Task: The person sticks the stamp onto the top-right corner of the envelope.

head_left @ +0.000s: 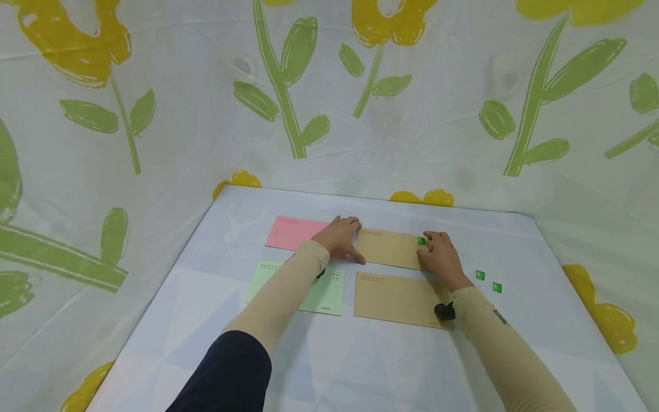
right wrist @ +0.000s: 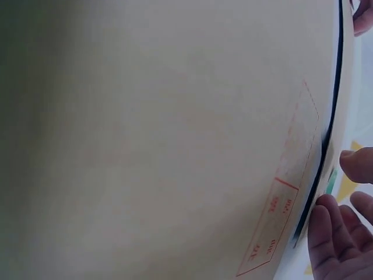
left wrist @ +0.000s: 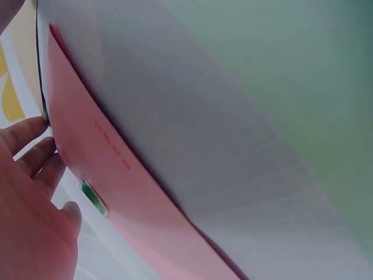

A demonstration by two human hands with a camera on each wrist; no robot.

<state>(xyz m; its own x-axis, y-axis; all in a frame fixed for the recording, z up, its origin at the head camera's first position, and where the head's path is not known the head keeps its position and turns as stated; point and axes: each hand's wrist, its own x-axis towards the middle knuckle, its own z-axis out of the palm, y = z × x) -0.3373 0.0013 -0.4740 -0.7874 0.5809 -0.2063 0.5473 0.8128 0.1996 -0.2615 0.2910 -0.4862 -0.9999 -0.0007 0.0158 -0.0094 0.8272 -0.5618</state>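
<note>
My left hand lies over the right part of the pink envelope, fingers extended, by the left edge of the upper brown envelope. In the left wrist view a green stamp shows on the pink envelope, near the thumb. At the upper brown envelope's right end is my right hand, its thumb and fingers apart in the right wrist view. Close to those fingertips, a green stamp lies at that envelope's top right corner. Whether the right fingers press on it is hard to see.
Below lie a light green envelope, partly under the left forearm, and a second brown envelope, its right end below the right wrist. Two loose green stamps, a nearer one and a farther one, lie to the right on the table.
</note>
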